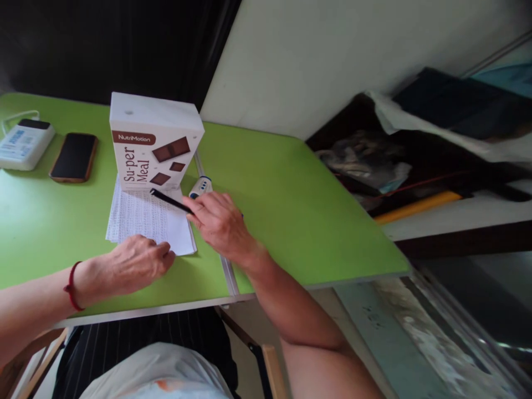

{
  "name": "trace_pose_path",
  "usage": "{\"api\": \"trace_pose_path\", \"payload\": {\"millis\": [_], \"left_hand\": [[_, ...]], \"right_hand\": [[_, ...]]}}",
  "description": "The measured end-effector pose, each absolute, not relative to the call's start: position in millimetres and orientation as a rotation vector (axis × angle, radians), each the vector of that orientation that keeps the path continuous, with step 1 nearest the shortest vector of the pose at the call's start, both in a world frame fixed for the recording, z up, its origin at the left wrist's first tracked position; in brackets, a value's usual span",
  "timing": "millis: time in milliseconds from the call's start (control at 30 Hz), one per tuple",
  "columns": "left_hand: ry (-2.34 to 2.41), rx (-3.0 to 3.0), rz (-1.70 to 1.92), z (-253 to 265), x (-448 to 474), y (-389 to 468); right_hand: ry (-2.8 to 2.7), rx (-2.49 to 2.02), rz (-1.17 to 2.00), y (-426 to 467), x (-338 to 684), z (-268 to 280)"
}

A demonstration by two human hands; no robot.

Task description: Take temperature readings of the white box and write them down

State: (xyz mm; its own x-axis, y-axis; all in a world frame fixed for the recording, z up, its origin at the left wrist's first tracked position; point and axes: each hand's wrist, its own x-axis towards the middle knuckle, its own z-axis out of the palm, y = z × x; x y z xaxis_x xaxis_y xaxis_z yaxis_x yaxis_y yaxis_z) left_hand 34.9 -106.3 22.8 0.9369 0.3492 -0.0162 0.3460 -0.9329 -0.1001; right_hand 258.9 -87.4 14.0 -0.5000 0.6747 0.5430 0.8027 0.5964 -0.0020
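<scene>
shirt: pale, at the table's near side, closest of all.
table: green, under everything.
box: white, upright at the papers' far end, beyond both hands.
papers: printed, between box and hands.
left hand: loosely curled by the papers' near edge; can't tell if it's gripping anything.
right hand: fingers closed around the pen.
pen: black, slanting leftward over the papers, beyond the left hand.

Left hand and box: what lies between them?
In the head view, the sheets lie between the left hand and the box; the pen in the right hand reaches over them.
</scene>
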Motion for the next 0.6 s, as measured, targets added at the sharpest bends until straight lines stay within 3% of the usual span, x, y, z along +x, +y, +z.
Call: {"api": "trace_pose_path", "payload": {"millis": [300, 400, 500, 600], "left_hand": [[-0.360, -3.194, -0.297, 21.5, 34.0, -112.5], [-0.445, -3.275, -0.928, 37.5, 29.1, -100.1], [-1.168, -2.676, -1.679, 44.3, 19.7, -76.6], [-1.496, -2.290, -1.937, 33.4, 7.0, -43.9]], "right_hand": [[-2.748, -0.950, -0.034, -87.4, 249.0, 8.3], [-2.797, -0.907, 0.084, -88.0, 248.0, 6.7], [-2.776, -0.853, 0.170, -85.9, 248.1, 3.8], [-2.737, -0.788, 0.258, -82.6, 248.4, 0.6]]}}
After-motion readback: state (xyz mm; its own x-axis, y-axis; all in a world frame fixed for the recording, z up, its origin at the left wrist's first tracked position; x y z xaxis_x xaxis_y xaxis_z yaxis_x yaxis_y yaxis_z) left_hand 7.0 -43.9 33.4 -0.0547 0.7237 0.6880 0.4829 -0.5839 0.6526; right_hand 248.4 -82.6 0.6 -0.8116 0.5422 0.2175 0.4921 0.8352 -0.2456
